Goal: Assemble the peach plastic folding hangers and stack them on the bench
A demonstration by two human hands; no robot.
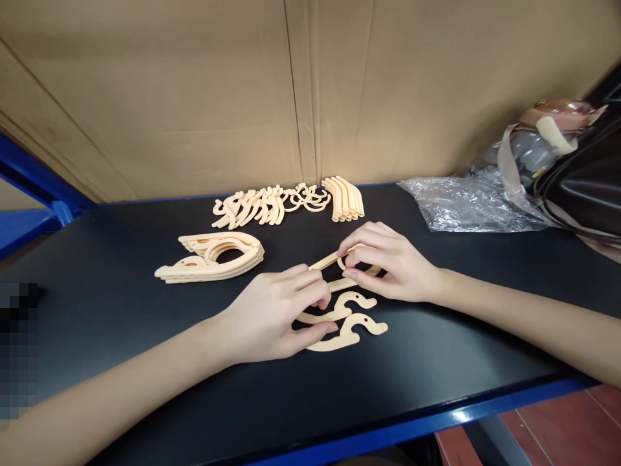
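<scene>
Cream plastic parts of folding hangers lie on a black table (194,369). My left hand (286,307) is at the left end of a long hanger arm (324,261), fingers curled over it and thumb apart, nearer the front. My right hand (391,262) pinches a curved hook (341,263) against the right part of this arm; its palm and fingers partly hide the hook. A second arm piece (342,284) shows below the hands. Two wavy hanger pieces, one behind (356,298) and one in front (363,321), lie flat beside my left thumb, their left ends partly covered.
A stack of folded hangers (252,259) lies left. At the back are a row of wavy pieces (247,206), loose hooks (313,199) and stacked arms (347,199). Clear plastic wrap (466,206) and a dark bag (587,181) occupy the right. Cardboard (194,97) stands behind.
</scene>
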